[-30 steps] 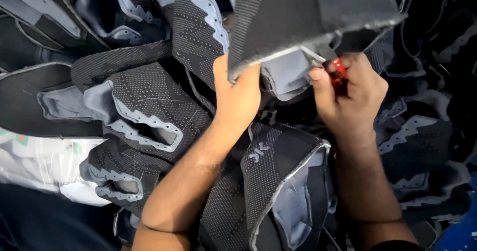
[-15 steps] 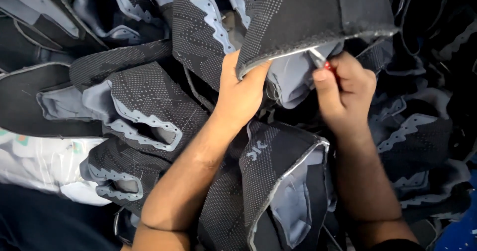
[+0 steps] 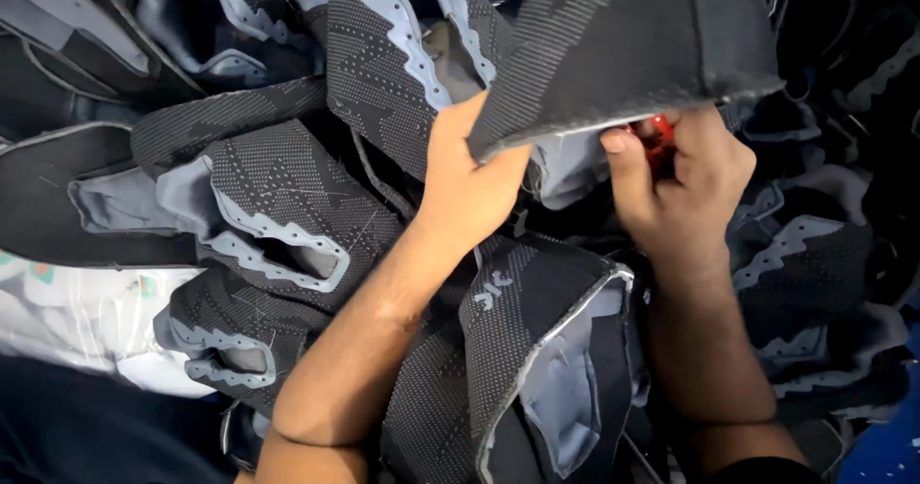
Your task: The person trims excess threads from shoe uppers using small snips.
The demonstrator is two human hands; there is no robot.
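My left hand point(image 3: 470, 182) grips the lower edge of a dark grey knitted shoe upper point(image 3: 632, 43) held up at the top right of the head view. My right hand point(image 3: 680, 182) is closed around a small red-handled tool point(image 3: 657, 131), its tip hidden under the edge of that upper. Both hands sit close together beneath the fabric's edge. The upper's grey lining point(image 3: 565, 163) shows just below it, between my hands.
A pile of several black and grey knitted shoe uppers point(image 3: 278, 206) with pale grey lining fills the view. One upper point(image 3: 537, 350) lies between my forearms. A white printed bag point(image 3: 77, 321) lies at the lower left. A blue surface point(image 3: 891, 446) shows at the lower right corner.
The held upper has dropped lower over my right hand, covering more of the red tool. My left hand has shifted slightly up along the edge of the fabric.
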